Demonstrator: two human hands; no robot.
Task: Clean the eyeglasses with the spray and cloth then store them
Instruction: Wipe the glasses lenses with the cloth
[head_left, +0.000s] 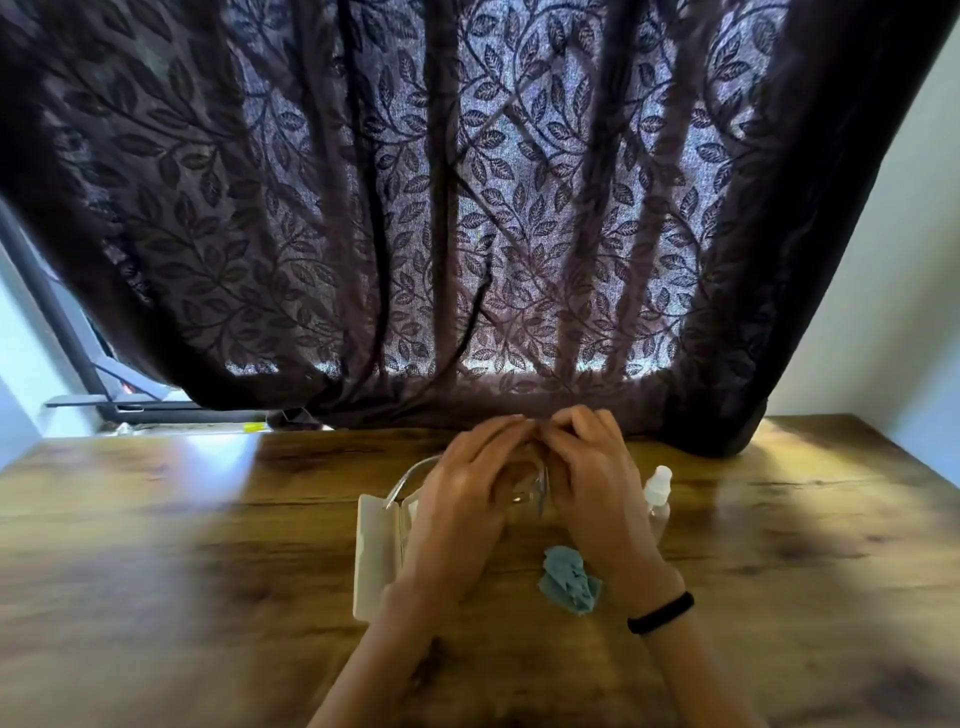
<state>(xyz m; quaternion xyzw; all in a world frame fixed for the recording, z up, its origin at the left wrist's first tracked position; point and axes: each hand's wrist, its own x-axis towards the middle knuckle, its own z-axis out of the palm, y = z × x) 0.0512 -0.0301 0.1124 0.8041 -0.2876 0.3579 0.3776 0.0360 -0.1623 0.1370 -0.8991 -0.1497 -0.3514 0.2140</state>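
Eyeglasses (540, 491): raised just above the surface (156, 545), held between the left hand (462, 504) and the right hand (589, 483). One clear temple arm curves out to the left past the left hand, over the case (376, 556). The view is blurred, so the lenses are hard to make out.
Left hand: grasps the eyeglasses from the left side, its fingers reaching over the top to meet the fingertips of the right hand.
Right hand: fingers curled, gripping the eyeglasses from the right side. A black wristband (660, 613) sits on the wrist.
Case: white, lying open on the surface, below and to the left of the left hand and partly hidden by it.
Spray bottle (657, 493): small and clear with a white top, upright on the surface just to the right of the right hand.
Cloth (569, 577): blue, crumpled, lying on the surface between the two forearms, close beside the right wrist.
Backdrop: a dark leaf-patterned curtain (467, 208) hangs down to the far edge of the surface, with light showing through it.
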